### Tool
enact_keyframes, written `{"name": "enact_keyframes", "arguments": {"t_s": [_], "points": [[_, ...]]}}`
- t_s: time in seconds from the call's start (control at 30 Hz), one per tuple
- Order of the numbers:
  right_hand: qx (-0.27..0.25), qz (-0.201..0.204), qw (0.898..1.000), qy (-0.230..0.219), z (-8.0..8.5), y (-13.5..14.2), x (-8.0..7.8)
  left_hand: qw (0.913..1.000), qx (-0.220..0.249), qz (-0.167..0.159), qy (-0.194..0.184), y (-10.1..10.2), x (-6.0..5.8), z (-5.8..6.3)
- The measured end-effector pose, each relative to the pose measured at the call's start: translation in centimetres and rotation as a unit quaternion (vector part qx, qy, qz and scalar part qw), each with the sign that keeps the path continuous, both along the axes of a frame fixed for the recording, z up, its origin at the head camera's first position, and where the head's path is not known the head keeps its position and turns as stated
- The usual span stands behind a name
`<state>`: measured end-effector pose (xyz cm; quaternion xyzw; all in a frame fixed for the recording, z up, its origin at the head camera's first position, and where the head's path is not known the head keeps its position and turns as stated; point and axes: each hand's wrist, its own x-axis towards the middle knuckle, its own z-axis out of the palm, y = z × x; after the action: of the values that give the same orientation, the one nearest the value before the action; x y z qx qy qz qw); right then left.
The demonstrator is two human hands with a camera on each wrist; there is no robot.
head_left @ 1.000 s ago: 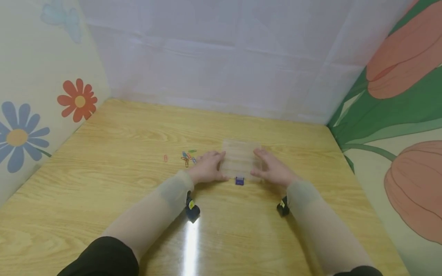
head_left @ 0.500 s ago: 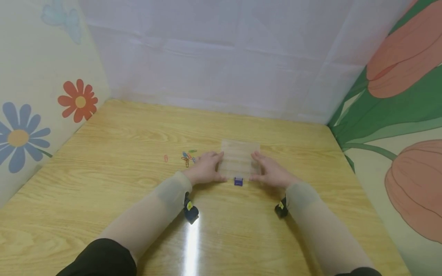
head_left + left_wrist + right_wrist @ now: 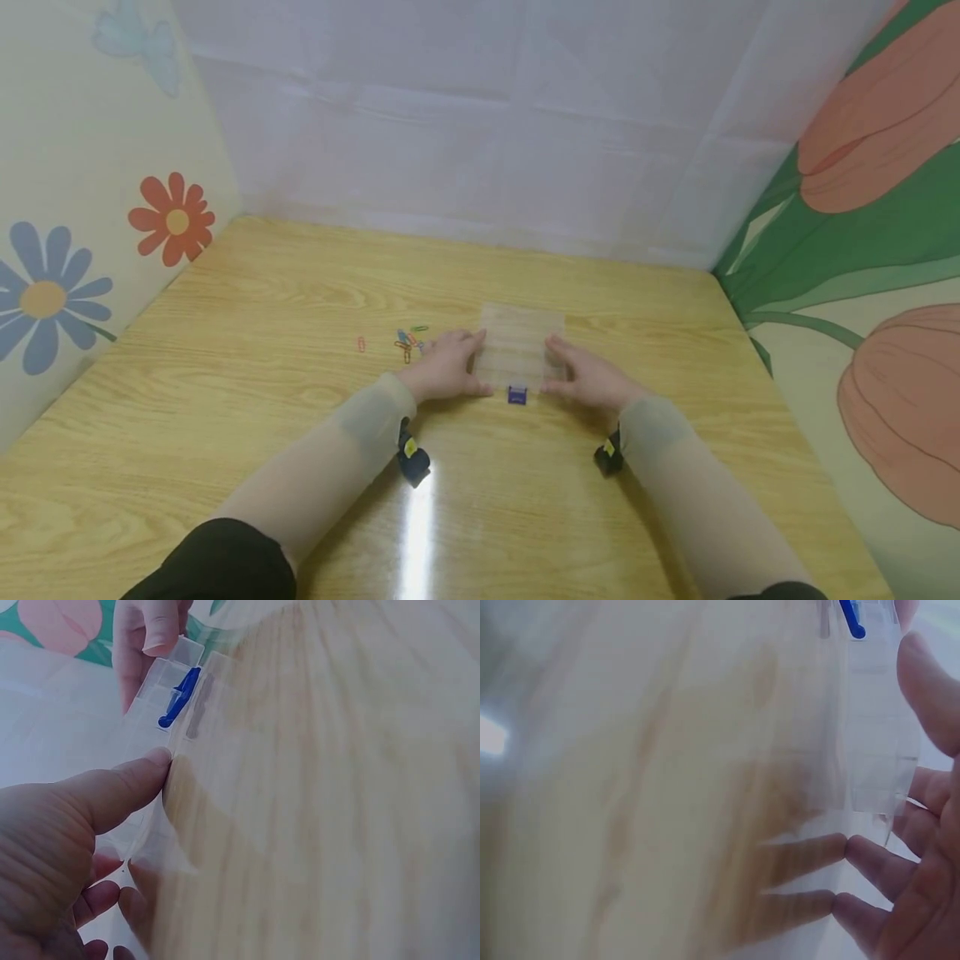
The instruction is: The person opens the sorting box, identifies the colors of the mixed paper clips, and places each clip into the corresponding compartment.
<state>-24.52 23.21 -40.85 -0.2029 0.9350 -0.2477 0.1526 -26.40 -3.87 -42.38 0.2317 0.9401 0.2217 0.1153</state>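
Observation:
A clear plastic box (image 3: 516, 346) with a divided inside lies flat on the wooden table. Its blue latch (image 3: 517, 396) is on the near side, facing the person. My left hand (image 3: 447, 367) grips the box's left side, its thumb (image 3: 146, 776) on the near edge and the fingers round the side. From the right, my right hand (image 3: 591, 372) holds the opposite side, with its thumb near the front corner and fingertips (image 3: 855, 847) low by the table. No contents show in the box.
Several coloured paper clips (image 3: 407, 344) lie in a loose group left of the left hand, with a lone pink clip (image 3: 362, 344) farther left. A white cloth (image 3: 480, 125) hangs behind the table (image 3: 300, 283), and flower-printed panels (image 3: 900, 375) stand at both sides.
The box has shifted very slightly left and toward the person, both hands moving with it. Over the last half second almost nothing has moved.

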Motion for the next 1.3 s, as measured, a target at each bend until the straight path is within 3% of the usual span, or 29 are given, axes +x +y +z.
{"name": "enact_keyframes", "arguments": {"t_s": [0.7, 0.97, 1.13, 1.3], "points": [[-0.020, -0.041, 0.998, -0.035, 0.0, -0.8, 0.2, 0.9998, 0.008, -0.001, 0.018, -0.5, 0.3, -0.2], [-0.014, -0.036, 0.999, -0.031, 0.0, -0.8, 0.3, 0.9991, 0.003, -0.016, 0.039, -0.9, 0.6, 0.0], [-0.015, -0.034, 0.999, -0.031, 0.1, -0.9, 0.4, 0.9986, 0.042, -0.003, 0.032, -2.4, 0.8, 1.0], [-0.024, -0.037, 0.998, -0.035, 0.2, -1.0, 0.4, 0.9931, 0.070, 0.039, 0.086, -5.5, 0.0, 2.3]]}}
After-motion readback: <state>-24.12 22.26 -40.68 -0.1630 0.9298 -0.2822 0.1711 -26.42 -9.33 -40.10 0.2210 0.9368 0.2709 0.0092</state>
